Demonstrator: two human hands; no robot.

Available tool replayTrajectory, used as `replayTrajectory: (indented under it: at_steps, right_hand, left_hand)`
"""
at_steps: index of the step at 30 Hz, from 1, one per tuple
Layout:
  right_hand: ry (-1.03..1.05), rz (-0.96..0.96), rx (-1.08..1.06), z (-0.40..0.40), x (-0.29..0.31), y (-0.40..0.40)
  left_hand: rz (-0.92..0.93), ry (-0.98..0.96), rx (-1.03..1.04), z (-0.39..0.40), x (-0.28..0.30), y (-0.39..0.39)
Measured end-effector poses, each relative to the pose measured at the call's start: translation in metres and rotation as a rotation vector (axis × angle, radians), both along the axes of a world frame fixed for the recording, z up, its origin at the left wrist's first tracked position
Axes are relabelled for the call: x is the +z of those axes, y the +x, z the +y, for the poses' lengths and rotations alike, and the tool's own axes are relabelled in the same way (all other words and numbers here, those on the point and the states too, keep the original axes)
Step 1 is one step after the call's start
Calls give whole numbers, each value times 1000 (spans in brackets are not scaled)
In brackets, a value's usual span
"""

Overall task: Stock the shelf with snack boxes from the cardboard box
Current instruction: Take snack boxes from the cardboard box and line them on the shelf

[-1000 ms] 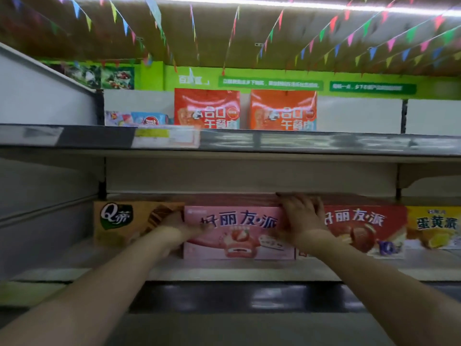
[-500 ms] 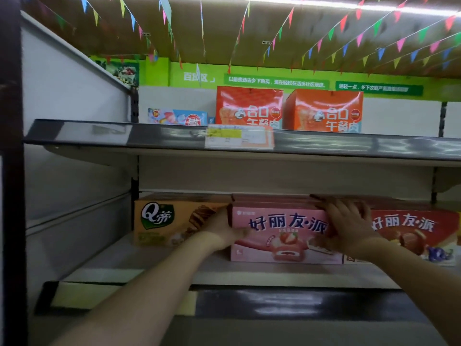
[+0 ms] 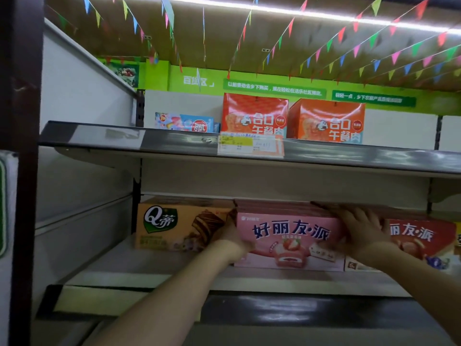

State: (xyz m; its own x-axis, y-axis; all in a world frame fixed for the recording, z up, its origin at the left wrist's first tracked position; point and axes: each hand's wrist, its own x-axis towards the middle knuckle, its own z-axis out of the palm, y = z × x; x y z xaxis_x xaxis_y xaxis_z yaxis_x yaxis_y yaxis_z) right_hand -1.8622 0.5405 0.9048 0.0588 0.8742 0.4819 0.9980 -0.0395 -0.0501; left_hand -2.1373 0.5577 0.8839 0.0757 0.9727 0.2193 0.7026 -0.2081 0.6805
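Observation:
A pink snack box (image 3: 287,236) with a strawberry cake picture stands upright on the lower shelf (image 3: 154,273). My left hand (image 3: 230,237) grips its left end, wedged between it and an orange box (image 3: 174,226) marked Q. My right hand (image 3: 359,227) is clamped over the pink box's upper right corner, covering part of a red snack box (image 3: 421,242) to the right. More pink boxes line up behind the front one. The cardboard box is out of view.
The upper shelf (image 3: 149,141) hangs low over the boxes and carries two orange cartons (image 3: 254,118), a small blue box (image 3: 184,122) and a price tag (image 3: 250,146). A white side panel (image 3: 82,171) closes the left end. Bare shelf lies in front of the boxes.
The view has swung left, so the shelf's left side panel and dark post now show. Both hands stay on the pink box, which sits at the same spot between its neighbours.

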Motion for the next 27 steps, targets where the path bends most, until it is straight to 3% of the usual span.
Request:
replayTrajectory:
  at_steps: [13,18,21,24,27]
  right_hand:
    - [48,28,7,1,-11,11]
    - [64,24,21,4,-19,13]
    - [57,50,63,-1,-16,14]
    - [48,67,96,-11,-12,24]
    - [88,20,141,-37,-11,54]
  left_hand:
    - [135,52,54,-3,-3,1]
    - [326,-30,91,0,3,8]
    - [602,-46,315,-14,15,25]
    - [843,196,530,-41,21,56]
    - [918,343,438,-70,23,101]
